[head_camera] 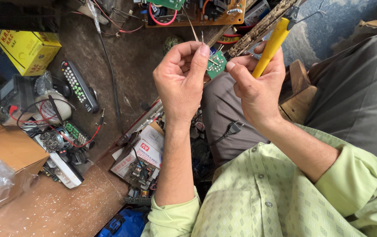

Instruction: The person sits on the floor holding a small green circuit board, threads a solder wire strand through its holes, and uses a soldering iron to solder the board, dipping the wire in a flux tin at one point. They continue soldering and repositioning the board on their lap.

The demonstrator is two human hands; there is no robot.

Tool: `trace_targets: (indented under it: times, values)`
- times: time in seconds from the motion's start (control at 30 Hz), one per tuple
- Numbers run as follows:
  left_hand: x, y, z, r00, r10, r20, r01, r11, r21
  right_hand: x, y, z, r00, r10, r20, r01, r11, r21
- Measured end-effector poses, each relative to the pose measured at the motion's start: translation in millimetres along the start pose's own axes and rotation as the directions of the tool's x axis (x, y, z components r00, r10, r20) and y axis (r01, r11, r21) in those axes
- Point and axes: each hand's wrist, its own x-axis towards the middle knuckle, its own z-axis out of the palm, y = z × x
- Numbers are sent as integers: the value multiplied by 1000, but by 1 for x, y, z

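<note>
My left hand (180,79) pinches a small green circuit board (217,66) between thumb and fingertips, with thin wire leads sticking up from it. My right hand (256,85) touches the same board with its fingertips and also grips a yellow-handled tool (272,44), its metal tip pointing up and away. Both hands are raised above my lap, close together.
A large brown circuit board (206,13) lies at the top. A black remote (79,85), a yellow box (28,50), tangled wires and parts (57,136), a cardboard box (8,153) and a black plug (233,128) lie at the left and below.
</note>
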Motion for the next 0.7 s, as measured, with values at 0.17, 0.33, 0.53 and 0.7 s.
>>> trace_targets:
  times: [0.17,0.33,0.53,0.7]
  values:
    - [1,0,-1,1000,20,10,-20,1000,3,2,1,1,1000,16,2,-16,1000,8]
    - [0,3,1,1000,-28,3,28,999,-20,3,2,1,1000,15,0,-15,1000,2]
    - [0,4,0,999,30,-17,-29,996,82,3,1,3,1000,-8,19,8,1000,-19]
    - [1,4,-3,999,49,5,-49,996,75,3,0,6,999,-26,37,27,999,-33]
